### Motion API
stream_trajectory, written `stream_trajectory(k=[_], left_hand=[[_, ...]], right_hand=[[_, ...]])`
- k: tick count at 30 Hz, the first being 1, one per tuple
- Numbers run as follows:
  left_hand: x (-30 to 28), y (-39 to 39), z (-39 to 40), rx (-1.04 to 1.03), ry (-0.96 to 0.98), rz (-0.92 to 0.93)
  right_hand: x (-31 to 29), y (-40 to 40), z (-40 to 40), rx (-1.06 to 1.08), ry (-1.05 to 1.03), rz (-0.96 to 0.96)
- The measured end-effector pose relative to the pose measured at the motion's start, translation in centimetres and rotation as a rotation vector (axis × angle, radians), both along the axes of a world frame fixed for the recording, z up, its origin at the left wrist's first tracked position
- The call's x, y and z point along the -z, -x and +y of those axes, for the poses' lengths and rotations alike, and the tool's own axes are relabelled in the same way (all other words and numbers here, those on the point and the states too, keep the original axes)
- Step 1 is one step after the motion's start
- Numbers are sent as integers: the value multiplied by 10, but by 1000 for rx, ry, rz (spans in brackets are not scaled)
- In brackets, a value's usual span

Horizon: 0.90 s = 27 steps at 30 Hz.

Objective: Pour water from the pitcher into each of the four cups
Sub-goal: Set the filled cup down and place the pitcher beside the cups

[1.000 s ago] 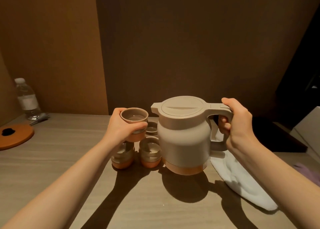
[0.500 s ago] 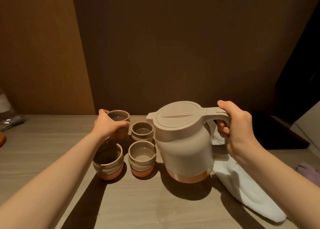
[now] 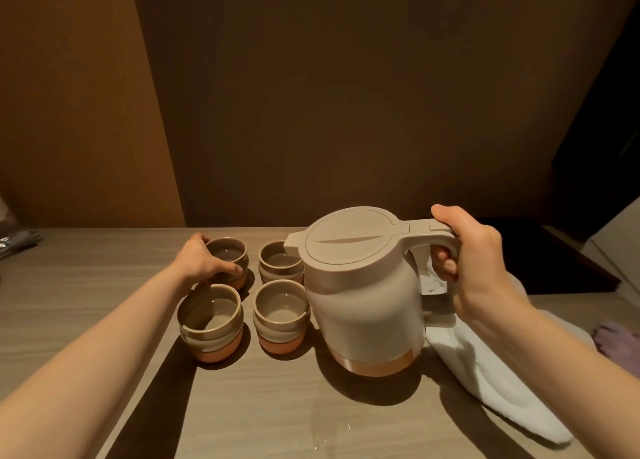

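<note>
A beige pitcher (image 3: 363, 306) with a closed lid and copper base stands upright on the wooden table (image 3: 277, 417). My right hand (image 3: 474, 261) grips its handle. To its left stand several beige cups with orange bases in a square. My left hand (image 3: 201, 261) holds the far-left cup (image 3: 232, 254), which rests on the table with water in it. The far-right cup (image 3: 277, 261), the near-left cup (image 3: 211, 320) and the near-right cup (image 3: 280, 313) stand free; each shows some water.
A white towel (image 3: 491, 382) lies under and right of the pitcher. A purple cloth (image 3: 620, 340) sits at the right edge, a dark tray (image 3: 561, 268) behind it. A grey object (image 3: 17, 243) lies at the far left. A few water drops (image 3: 322, 438) dot the near table.
My left hand lowered the cup it held from beside the spout down to the table at the far left of the group. The pitcher stayed upright in my right hand.
</note>
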State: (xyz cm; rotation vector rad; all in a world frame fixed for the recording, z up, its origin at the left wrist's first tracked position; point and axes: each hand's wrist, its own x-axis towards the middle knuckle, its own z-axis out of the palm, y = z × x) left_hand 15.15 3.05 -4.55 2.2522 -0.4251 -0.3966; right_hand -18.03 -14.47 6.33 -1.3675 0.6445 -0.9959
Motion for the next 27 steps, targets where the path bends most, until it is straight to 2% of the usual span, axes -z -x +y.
stream_trajectory(k=[4, 8, 14, 21, 24, 27], left_hand=[[-9, 2, 3, 39, -70, 61], [-21, 6, 3, 60, -58, 71], [-53, 23, -6, 91, 124, -31], [-79, 94, -13, 230, 472, -148], [-79, 131, -7, 382, 537, -45], [-77, 160, -3, 482, 598, 185]], right_hand=[[2, 2, 2, -11, 0, -5], [3, 7, 5, 1, -13, 1], [-4, 19, 7, 17, -4, 0], [-9, 33, 4, 57, -46, -55], [-9, 38, 2, 53, -83, -89], [-7, 42, 1, 45, -76, -94]])
